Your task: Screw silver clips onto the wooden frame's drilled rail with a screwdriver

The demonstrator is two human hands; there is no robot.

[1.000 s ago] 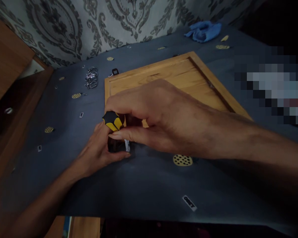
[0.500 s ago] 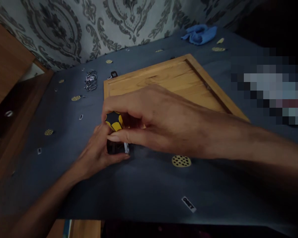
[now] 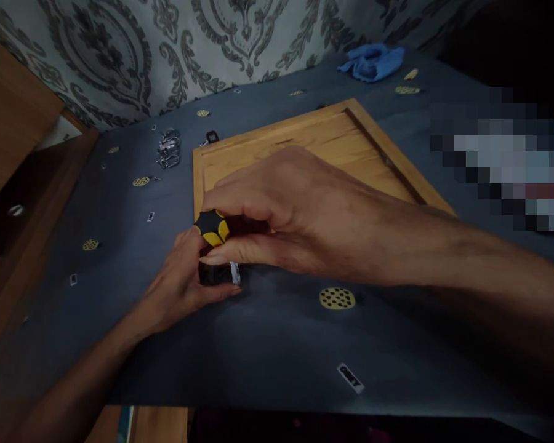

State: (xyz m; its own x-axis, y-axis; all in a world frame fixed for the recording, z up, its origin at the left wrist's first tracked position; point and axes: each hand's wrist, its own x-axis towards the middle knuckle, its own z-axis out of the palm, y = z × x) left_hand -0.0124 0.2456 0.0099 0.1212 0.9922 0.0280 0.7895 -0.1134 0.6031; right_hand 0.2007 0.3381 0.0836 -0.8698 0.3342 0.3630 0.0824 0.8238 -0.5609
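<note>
My right hand (image 3: 277, 209) is closed round the black and yellow handle of a screwdriver (image 3: 212, 227), its butt end facing up; the shaft and tip are hidden. Just below it, my left hand (image 3: 180, 280) pinches a small shiny metal piece (image 3: 235, 274), much of it covered by my fingers. Both hands are at the near left corner of a framed wooden panel (image 3: 323, 147), which looks like a cabinet door and lies flat on the table. My right hand and forearm hide that corner.
Several shiny metal hinges (image 3: 168, 149) lie in a cluster beyond the left hand. A black ring-like part (image 3: 212, 137) rests by the panel's far left edge. A crumpled blue cloth (image 3: 372, 63) lies at the back. Wooden furniture (image 3: 18, 98) stands at the left.
The screwdriver handle has turned slightly and the fingers of my right hand have shifted round it, the knuckles a little higher and to the right. My left hand stays in place.
</note>
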